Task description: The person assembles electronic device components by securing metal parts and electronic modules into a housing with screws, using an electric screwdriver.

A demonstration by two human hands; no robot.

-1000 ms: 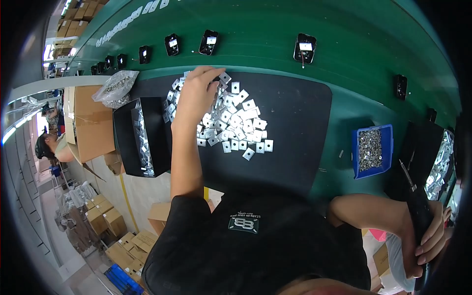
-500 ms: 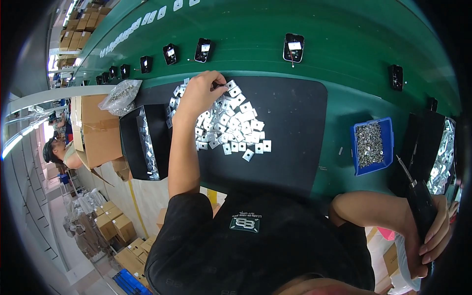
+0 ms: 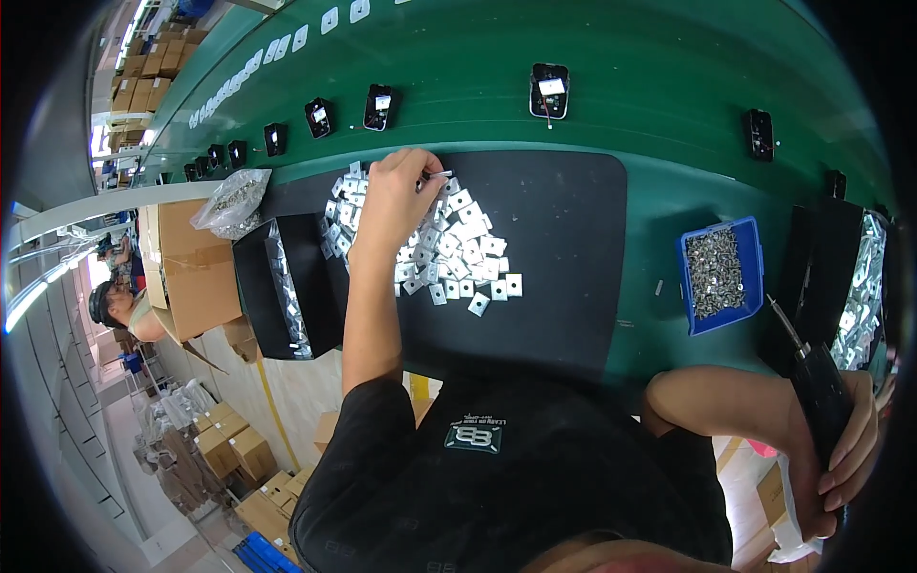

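The left hand (image 3: 394, 196) covers part of the pile of small metal plates (image 3: 458, 250) on the black mat (image 3: 564, 258), fingertips pinching one plate (image 3: 437, 176). The right hand (image 3: 841, 449), near the picture's rim, is closed around a black power screwdriver (image 3: 812, 382). The blue bin (image 3: 718, 275) holds screws; contents of the black trays (image 3: 287, 286) are unclear.

Green conveyor belt (image 3: 669, 86) ahead; cardboard boxes (image 3: 224, 449) on pale floor (image 3: 287, 401) at left.
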